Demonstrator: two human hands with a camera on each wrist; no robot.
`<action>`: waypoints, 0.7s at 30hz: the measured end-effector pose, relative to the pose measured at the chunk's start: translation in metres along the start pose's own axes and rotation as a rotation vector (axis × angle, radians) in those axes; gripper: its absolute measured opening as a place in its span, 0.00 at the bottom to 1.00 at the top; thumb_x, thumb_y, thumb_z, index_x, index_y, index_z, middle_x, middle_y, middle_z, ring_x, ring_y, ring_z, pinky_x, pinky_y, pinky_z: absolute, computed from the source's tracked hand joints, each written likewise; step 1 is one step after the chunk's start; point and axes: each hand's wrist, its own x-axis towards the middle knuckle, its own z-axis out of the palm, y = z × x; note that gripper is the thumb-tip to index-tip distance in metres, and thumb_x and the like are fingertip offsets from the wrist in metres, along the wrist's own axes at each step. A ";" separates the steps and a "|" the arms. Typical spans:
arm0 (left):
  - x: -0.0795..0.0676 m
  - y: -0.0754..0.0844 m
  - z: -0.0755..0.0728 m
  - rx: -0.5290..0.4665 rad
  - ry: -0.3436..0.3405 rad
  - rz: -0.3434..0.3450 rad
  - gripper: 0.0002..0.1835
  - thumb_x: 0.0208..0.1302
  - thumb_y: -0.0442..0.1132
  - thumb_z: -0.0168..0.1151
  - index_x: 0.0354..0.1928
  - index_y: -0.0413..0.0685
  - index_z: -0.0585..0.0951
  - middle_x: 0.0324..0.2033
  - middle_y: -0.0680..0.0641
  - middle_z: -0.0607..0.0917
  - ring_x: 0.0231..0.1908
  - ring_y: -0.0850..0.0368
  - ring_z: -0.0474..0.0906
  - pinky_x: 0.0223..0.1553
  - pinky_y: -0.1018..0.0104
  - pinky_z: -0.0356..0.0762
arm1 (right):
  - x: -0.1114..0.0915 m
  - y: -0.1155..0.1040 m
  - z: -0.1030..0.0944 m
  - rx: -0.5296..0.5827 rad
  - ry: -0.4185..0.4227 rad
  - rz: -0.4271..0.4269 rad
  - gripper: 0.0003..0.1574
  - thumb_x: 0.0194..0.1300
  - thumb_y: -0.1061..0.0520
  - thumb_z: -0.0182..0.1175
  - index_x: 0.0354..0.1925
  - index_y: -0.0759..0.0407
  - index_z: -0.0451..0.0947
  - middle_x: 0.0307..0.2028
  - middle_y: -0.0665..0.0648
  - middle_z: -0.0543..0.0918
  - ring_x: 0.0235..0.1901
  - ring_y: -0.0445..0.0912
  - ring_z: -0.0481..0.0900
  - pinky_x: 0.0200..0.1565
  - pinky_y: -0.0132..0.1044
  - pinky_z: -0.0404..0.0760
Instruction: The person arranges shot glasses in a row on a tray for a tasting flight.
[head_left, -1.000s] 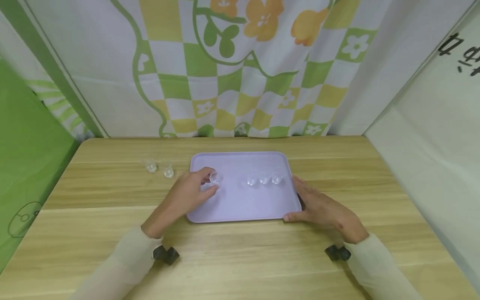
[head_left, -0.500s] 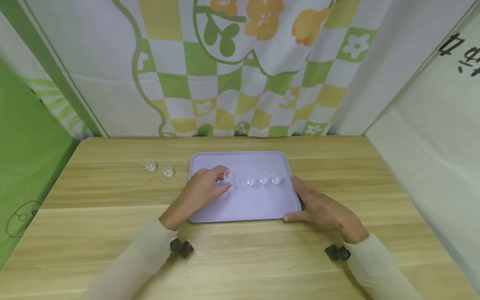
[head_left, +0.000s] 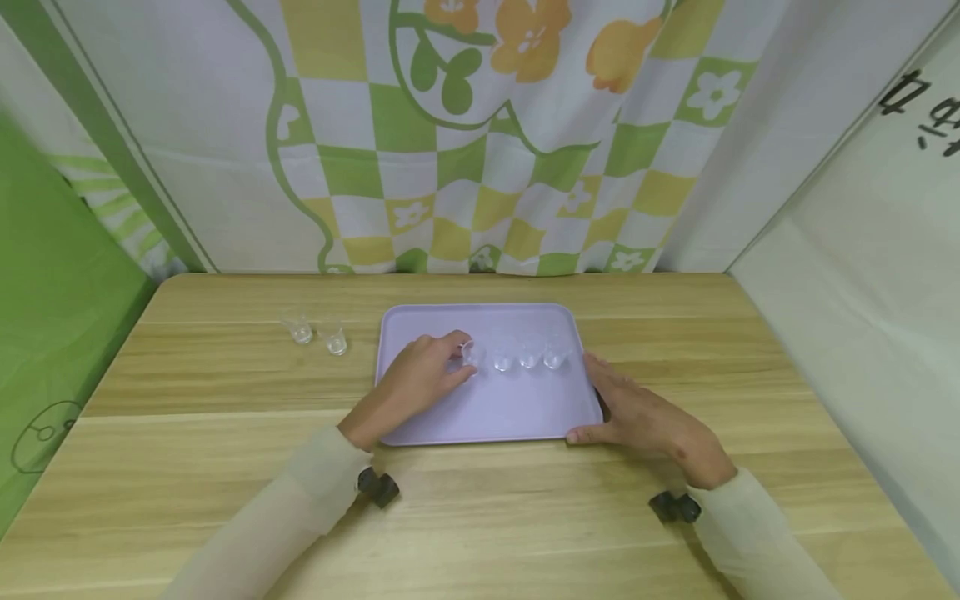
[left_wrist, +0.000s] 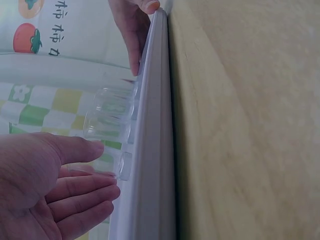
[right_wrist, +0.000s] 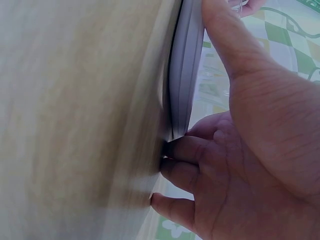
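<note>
My left hand (head_left: 423, 375) pinches a small clear shot glass (head_left: 471, 355) between thumb and fingers, upright over the middle of the lilac tray (head_left: 480, 417). In the left wrist view the base of that shot glass (left_wrist: 125, 166) is at the tray's rim line; whether it touches the tray cannot be told. Just right of it, three similar shot glasses (head_left: 528, 357) stand in a row on the tray. My right hand (head_left: 645, 421) holds the tray's right front corner, thumb at the front edge and fingers along the right side. Those fingers (right_wrist: 185, 150) bend against the tray's side and the table.
Two more clear shot glasses (head_left: 336, 340) stand on the wooden table (head_left: 225, 375), left of the tray. A patterned curtain (head_left: 480, 167) hangs behind the table's far edge. A white wall panel (head_left: 862, 250) borders the right, a green one (head_left: 60, 292) the left.
My left hand has carried its shot glass rightward across the tray, up close to the row of three. The right hand stays at the tray's corner.
</note>
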 end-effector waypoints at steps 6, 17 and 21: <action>0.003 0.002 0.003 0.008 -0.001 0.001 0.19 0.65 0.41 0.73 0.54 0.40 0.83 0.43 0.41 0.90 0.47 0.45 0.88 0.50 0.52 0.84 | 0.000 0.001 0.001 0.003 0.005 -0.003 0.78 0.59 0.27 0.69 0.80 0.70 0.37 0.79 0.72 0.43 0.77 0.67 0.44 0.72 0.67 0.49; 0.005 0.003 0.002 0.014 -0.005 -0.011 0.20 0.65 0.41 0.73 0.55 0.40 0.83 0.43 0.42 0.90 0.46 0.44 0.88 0.48 0.51 0.85 | 0.001 0.001 0.002 0.001 0.003 -0.004 0.79 0.59 0.27 0.69 0.80 0.70 0.37 0.80 0.70 0.44 0.77 0.67 0.42 0.73 0.66 0.49; 0.007 0.002 0.004 0.008 -0.006 -0.004 0.20 0.66 0.42 0.73 0.55 0.41 0.83 0.43 0.42 0.90 0.46 0.44 0.87 0.48 0.51 0.85 | 0.002 0.001 0.001 0.001 0.004 -0.002 0.79 0.59 0.27 0.69 0.80 0.70 0.37 0.79 0.71 0.43 0.77 0.67 0.43 0.73 0.66 0.49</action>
